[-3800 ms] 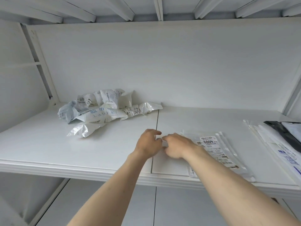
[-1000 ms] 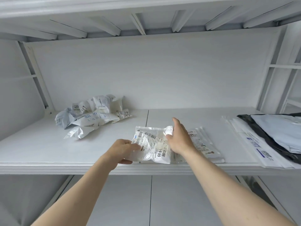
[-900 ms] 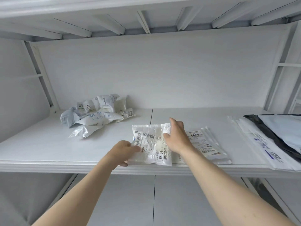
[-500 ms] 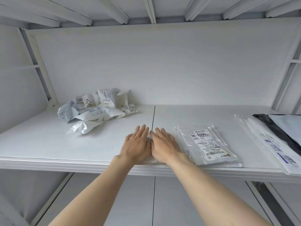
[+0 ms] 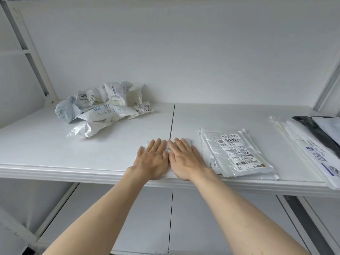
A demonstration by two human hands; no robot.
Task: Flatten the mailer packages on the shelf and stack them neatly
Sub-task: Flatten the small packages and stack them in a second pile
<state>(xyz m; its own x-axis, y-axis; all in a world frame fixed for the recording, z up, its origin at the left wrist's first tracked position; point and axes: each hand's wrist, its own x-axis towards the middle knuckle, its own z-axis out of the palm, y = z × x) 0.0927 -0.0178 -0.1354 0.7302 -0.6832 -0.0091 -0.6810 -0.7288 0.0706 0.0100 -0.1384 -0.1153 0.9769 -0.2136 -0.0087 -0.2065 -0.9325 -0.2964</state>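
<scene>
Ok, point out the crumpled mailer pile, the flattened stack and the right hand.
crumpled mailer pile [image 5: 103, 109]: head view, middle mailer's printed face.
flattened stack [image 5: 237, 153]: head view, top label.
right hand [image 5: 184, 159]: head view, back of hand.

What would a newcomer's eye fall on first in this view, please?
Both hands, left hand and right hand, press flat side by side on a mailer at the shelf front. A crumpled pile sits back left; a flattened stack lies right.

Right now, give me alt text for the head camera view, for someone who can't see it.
Left hand and right hand press a white mailer flat at the front of a white shelf. A stack of flattened mailers lies to the right, and a pile of crumpled mailers sits behind on the left.
</scene>
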